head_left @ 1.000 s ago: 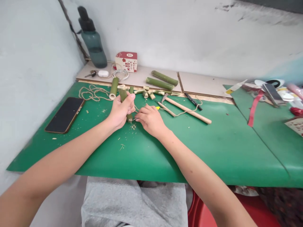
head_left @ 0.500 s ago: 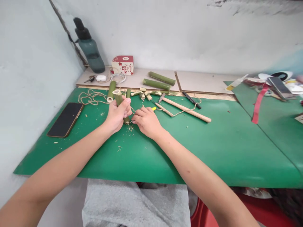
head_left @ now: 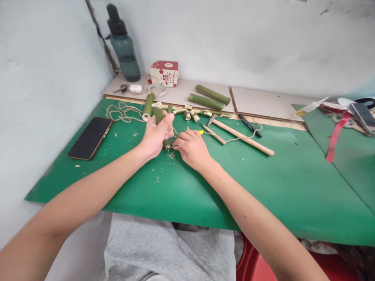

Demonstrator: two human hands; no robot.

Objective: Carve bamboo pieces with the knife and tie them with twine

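Observation:
My left hand [head_left: 155, 134] is wrapped round a green bamboo tube [head_left: 159, 112] that stands tilted with its lower end on the green table mat [head_left: 263, 183]. My right hand [head_left: 191, 148] is closed in a pinch on a small tool with a thin metal tip [head_left: 171, 147] and a yellow end [head_left: 201, 132], the tip pressed against the tube's lower end. Pale shavings [head_left: 170, 156] lie under the hands.
A black phone [head_left: 90, 137] lies at the left, loose twine [head_left: 120, 112] behind it. More bamboo pieces [head_left: 206, 101], a wooden-handled hammer [head_left: 243, 137], a black pen [head_left: 249, 125], a dark bottle [head_left: 124, 47] and a red-white box [head_left: 164, 73] sit along the back. Clutter fills the far right.
The hands stay on the tube and the tool with little relative movement. The view has shifted, so everything sits a little further right in the picture.

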